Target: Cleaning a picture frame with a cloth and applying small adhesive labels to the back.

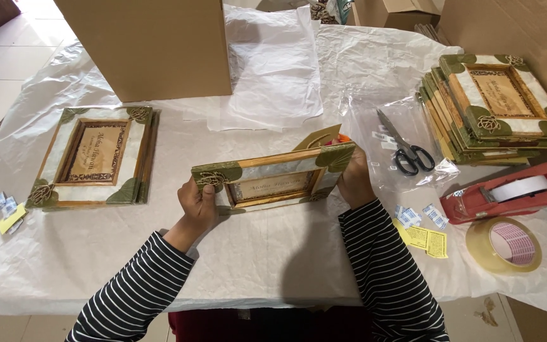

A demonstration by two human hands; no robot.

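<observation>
Wooden picture frame [273, 180] held tilted above table [254, 253]: left hand [199, 206] grips nine o'clock end, right hand [354, 180] three o'clock; keep grip even.

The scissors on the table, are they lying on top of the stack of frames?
No, the scissors lie on clear plastic wrap on the table, beside the stack of frames.

A rectangular picture frame [273, 179] with a wooden border, green leaf corners, pale shell-like panels and a brown centre plate is held tilted above the white-covered table, 1 short end in each hand.
</observation>
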